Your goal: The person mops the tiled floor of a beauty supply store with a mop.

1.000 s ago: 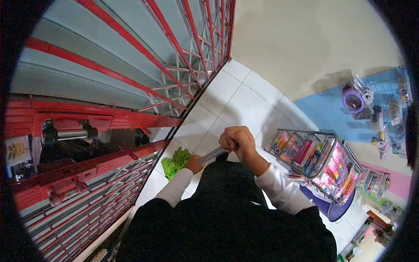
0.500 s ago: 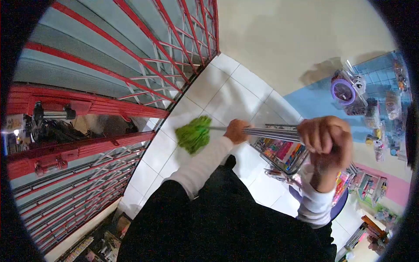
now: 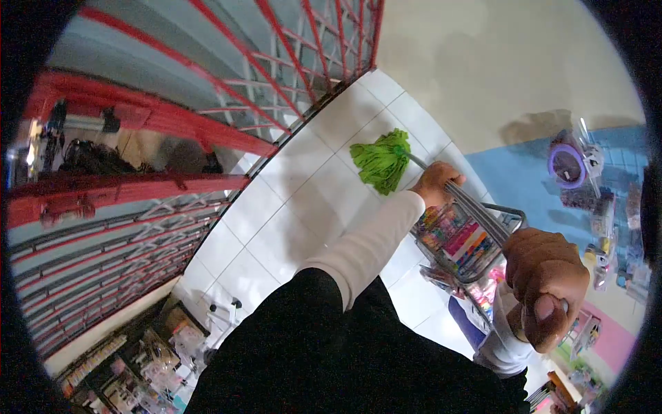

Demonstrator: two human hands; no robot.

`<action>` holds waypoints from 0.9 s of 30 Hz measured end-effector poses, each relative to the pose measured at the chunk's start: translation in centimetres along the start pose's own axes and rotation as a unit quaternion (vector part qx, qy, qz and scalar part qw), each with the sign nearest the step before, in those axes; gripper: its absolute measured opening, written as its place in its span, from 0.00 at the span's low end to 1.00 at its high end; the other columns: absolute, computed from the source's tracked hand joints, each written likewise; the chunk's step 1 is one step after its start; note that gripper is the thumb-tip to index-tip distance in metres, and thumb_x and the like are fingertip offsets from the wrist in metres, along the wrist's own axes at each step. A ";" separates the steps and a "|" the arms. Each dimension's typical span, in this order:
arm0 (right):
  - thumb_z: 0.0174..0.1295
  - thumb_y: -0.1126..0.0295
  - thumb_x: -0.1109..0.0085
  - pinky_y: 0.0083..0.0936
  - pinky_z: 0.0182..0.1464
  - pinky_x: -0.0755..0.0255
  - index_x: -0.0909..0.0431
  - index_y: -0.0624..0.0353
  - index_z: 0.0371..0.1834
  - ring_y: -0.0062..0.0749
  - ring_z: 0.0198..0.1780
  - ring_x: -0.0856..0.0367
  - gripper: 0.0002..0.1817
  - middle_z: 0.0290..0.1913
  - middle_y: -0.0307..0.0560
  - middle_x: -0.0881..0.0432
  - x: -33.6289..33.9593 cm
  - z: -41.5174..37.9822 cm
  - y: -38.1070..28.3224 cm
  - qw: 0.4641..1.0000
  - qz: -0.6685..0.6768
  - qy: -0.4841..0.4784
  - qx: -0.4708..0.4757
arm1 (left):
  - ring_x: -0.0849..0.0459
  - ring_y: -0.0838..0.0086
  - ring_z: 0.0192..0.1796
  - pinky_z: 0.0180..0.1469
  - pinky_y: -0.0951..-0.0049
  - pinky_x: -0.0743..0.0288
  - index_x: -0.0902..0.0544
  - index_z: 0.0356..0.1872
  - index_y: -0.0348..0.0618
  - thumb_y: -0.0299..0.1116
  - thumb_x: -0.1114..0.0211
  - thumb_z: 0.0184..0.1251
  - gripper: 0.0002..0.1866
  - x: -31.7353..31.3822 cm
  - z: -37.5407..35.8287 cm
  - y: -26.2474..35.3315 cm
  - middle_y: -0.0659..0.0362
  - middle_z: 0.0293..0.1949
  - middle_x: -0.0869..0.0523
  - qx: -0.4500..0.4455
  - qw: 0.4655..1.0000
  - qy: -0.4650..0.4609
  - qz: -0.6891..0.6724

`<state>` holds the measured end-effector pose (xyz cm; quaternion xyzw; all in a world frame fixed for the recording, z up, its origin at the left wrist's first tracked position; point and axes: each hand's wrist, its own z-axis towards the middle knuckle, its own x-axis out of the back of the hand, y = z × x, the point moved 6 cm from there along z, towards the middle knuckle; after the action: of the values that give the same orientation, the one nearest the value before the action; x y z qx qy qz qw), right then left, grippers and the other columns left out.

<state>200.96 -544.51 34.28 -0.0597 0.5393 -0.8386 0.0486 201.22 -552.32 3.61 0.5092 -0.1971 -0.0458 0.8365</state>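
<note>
A mop with a bright green string head (image 3: 383,162) rests on the white tiled floor, its handle (image 3: 477,209) slanting back toward me. My left hand (image 3: 438,183) is wrapped round the lower handle, a short way above the mop head. Higher up, near the handle's end, my right hand (image 3: 548,279) is closed in a fist round it, thumb over the top. Part of the handle is hidden inside each hand.
A wire rack of colourful packets (image 3: 458,238) stands just beyond the handle. Red folding gates (image 3: 227,90) line the left side. Goods hang on the blue-painted wall at right, including a purple round item (image 3: 567,164). Shelves with small goods (image 3: 148,359) sit at lower left.
The mop head has slid across the tiles, right and away from the gate, toward the wall. Both hands have moved right with the handle, and the right one is lower in view.
</note>
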 end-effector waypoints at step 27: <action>0.55 0.63 0.50 0.35 0.21 0.42 0.39 0.62 0.09 0.44 0.14 0.38 0.21 0.12 0.46 0.39 -33.8 -14.3 -11.8 0.951 0.157 -0.263 0.050 | 0.26 0.53 0.20 0.25 0.59 0.33 0.25 0.13 0.39 0.35 0.36 0.53 0.15 30.4 -35.9 8.3 0.47 0.15 0.26 0.134 0.989 0.012 0.066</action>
<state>231.99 -521.84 37.53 -0.1899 0.4672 -0.8010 0.3225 241.61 -526.82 4.92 0.6030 -0.2251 0.0425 0.7641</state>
